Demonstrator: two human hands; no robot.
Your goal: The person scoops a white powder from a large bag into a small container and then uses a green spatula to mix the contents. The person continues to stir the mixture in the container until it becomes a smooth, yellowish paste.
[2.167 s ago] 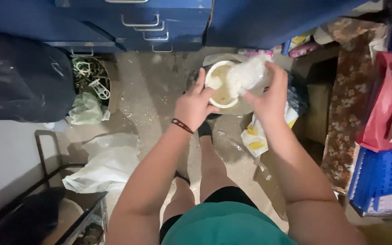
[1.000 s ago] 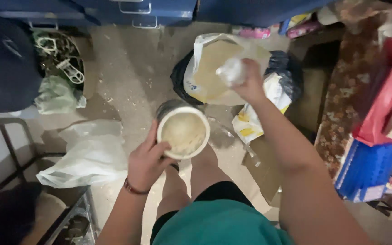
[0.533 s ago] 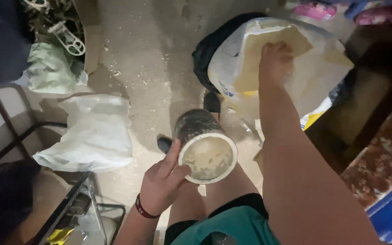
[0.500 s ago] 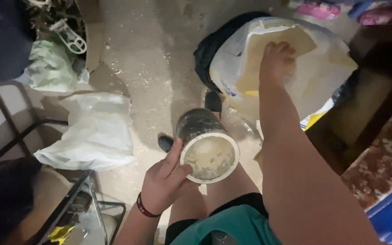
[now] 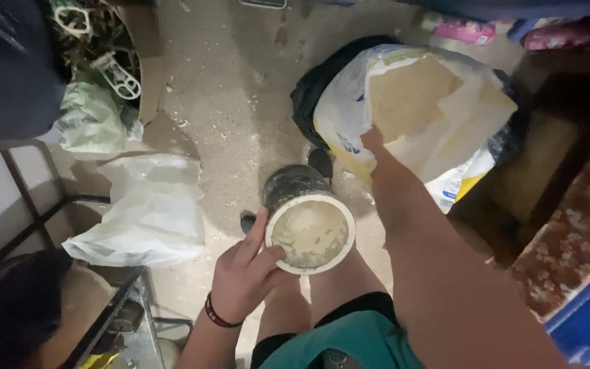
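The left hand (image 5: pixel 244 277) has its grip clamped on the rim of a round, grimy container (image 5: pixel 308 229), thumb on the lip and fingers along the side, mouth tilted up toward the camera. Taking that container as landmark, the open white sack (image 5: pixel 411 113) of pale powder lies beyond it and to its right, on the floor (image 5: pixel 233 102). The right hand (image 5: pixel 373 140) reaches into the sack's mouth; its fingers are hidden, so whether that grip is closed cannot be told. The right hand is much the nearer to the sack.
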